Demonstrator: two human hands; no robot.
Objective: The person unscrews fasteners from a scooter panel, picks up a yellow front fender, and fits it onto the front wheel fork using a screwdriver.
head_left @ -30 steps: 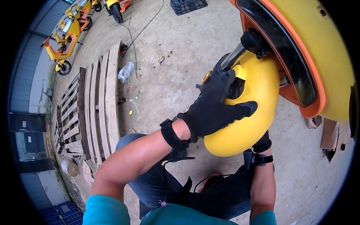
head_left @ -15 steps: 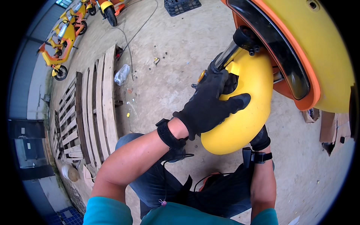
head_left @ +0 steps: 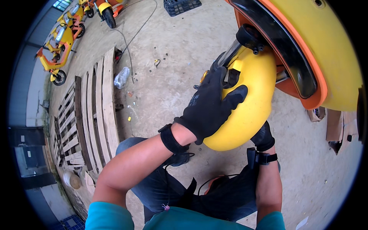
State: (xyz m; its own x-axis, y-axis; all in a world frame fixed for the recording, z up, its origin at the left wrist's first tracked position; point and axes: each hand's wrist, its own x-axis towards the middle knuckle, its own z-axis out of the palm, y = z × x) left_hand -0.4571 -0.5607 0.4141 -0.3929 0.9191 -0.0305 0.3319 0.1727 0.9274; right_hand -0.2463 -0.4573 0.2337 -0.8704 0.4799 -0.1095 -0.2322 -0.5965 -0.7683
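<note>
A smooth yellow front fender (head_left: 253,105) hangs beneath the front of a yellow-and-orange scooter (head_left: 331,57). My left hand (head_left: 209,105), in a black glove, grips its left side, thumb laid over the top and fingers reaching toward the fork. Right beside those fingers, a metal fork tube (head_left: 231,51) runs up to a black clamp (head_left: 249,36). A dark opening shows in the fender near the fingertips. My right hand (head_left: 263,138), also gloved, reaches up behind the fender's lower right edge, which hides its fingers.
Wooden pallets (head_left: 105,107) lean or lie on the left. Several parked scooters (head_left: 59,53) stand at the far left. A clear plastic bag (head_left: 122,78) lies by the pallets, a black crate (head_left: 182,7) at the top. Torn cardboard (head_left: 339,128) is at the right.
The fender has shifted slightly up and left in view, with my left hand on it. My right hand has moved slightly up and left, still partly behind the fender.
</note>
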